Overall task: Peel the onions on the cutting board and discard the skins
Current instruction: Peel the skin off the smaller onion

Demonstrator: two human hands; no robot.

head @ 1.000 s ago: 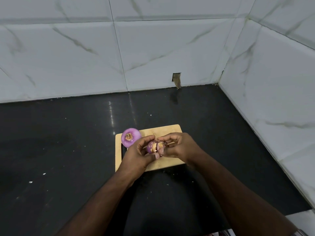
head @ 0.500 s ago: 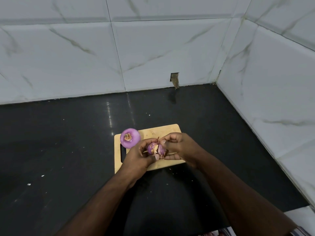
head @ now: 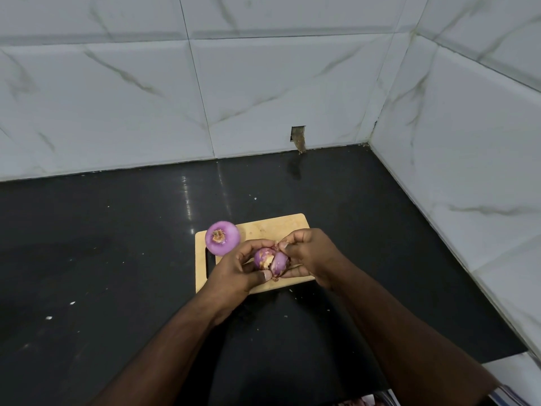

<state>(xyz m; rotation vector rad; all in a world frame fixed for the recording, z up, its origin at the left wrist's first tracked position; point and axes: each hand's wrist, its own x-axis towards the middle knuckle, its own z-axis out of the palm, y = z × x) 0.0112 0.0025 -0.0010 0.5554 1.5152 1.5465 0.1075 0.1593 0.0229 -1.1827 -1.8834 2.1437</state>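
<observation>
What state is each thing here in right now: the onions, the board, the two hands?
Onion in hands: held above the board, partly peeled, a layer of skin lifting off.
Other onion: peeled, resting on the board's far left corner, untouched.
Cutting board: flat on the dark counter, small skin bits near it.
Left hand: grips the onion, thumb against it.
Right hand: pinches the skin at the onion's top.
</observation>
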